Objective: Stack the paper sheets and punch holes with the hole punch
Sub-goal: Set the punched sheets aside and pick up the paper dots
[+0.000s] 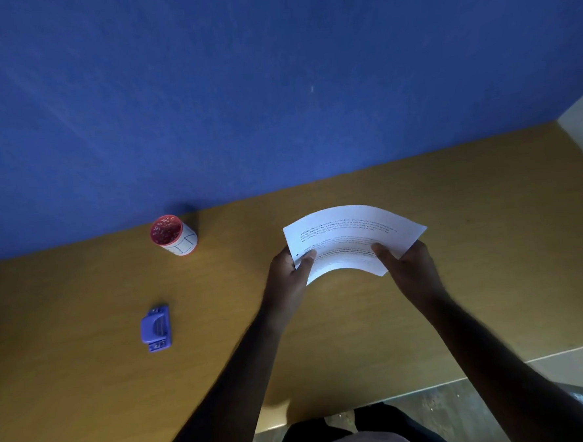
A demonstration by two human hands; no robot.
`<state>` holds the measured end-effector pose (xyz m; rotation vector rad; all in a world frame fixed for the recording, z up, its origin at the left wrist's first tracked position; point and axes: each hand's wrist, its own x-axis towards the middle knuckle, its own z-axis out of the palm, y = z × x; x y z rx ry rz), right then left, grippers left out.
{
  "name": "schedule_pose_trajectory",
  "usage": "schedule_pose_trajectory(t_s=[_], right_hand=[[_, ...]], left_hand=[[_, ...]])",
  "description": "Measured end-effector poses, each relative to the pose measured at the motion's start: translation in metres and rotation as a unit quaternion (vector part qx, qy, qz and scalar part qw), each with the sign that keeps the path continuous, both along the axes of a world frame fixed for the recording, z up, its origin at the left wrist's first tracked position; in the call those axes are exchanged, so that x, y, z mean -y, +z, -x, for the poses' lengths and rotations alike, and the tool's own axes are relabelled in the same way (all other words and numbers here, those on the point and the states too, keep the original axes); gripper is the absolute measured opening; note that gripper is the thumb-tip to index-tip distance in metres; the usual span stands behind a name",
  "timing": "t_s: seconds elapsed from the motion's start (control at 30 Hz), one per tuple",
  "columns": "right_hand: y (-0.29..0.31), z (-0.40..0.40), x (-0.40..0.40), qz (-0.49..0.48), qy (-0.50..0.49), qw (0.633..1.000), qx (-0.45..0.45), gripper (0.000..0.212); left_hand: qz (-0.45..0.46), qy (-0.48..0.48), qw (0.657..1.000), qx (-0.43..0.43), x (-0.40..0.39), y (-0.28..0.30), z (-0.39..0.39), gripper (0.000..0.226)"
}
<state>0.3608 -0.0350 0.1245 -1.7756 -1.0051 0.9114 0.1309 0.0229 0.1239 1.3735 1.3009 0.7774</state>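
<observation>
**Two hands, one limp stack of paper**

Several thin white printed paper sheets [352, 241] are held as one stack just right of the frame's centre, above the yellow-brown wooden desk [88, 387]. The stack bows upward in an arch, so it is plainly light and floppy, with no stiffness of its own; loose sheets would likely slide against each other unless pinched. The left hand [288, 275] grips the stack's left edge, thumb curled on top, and the right hand [410, 268] pinches the lower right edge the same way. Holding both short edges looks the safest grip, and tapping an edge on the desk should square them. The small blue plastic hole punch [156, 329] lies untouched at lower left, well apart. A red-rimmed white cup [173, 235] stands at the desk's far edge, against the blue wall [241, 87].
</observation>
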Motion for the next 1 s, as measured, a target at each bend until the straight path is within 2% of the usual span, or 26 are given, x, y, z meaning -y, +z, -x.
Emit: schedule_pose_trajectory(t_s=[0.23,0.37,0.63,0.8,1.0], right_hand=[[-0.012,0.001,0.003,0.027,-0.006,1.000,0.007,0.022],[-0.012,-0.001,0.002,0.021,-0.004,1.000,0.006,0.020],[-0.027,-0.005,0.007,0.049,0.012,0.998,0.031,0.030],[-0.027,-0.015,0.006,0.056,0.025,0.996,0.057,0.031],[-0.034,-0.033,0.005,0.074,0.032,0.997,0.019,0.027]], left_hand=[[0.032,-0.024,0.997,-0.061,0.003,-0.011,0.003,0.026],[0.021,-0.015,0.998,-0.056,0.004,-0.008,0.005,0.026],[0.049,-0.041,0.994,-0.085,0.006,-0.017,0.007,0.029],[0.044,-0.039,0.996,-0.069,0.001,-0.021,0.004,0.025],[0.077,-0.029,0.996,-0.026,-0.003,-0.029,-0.011,0.025]])
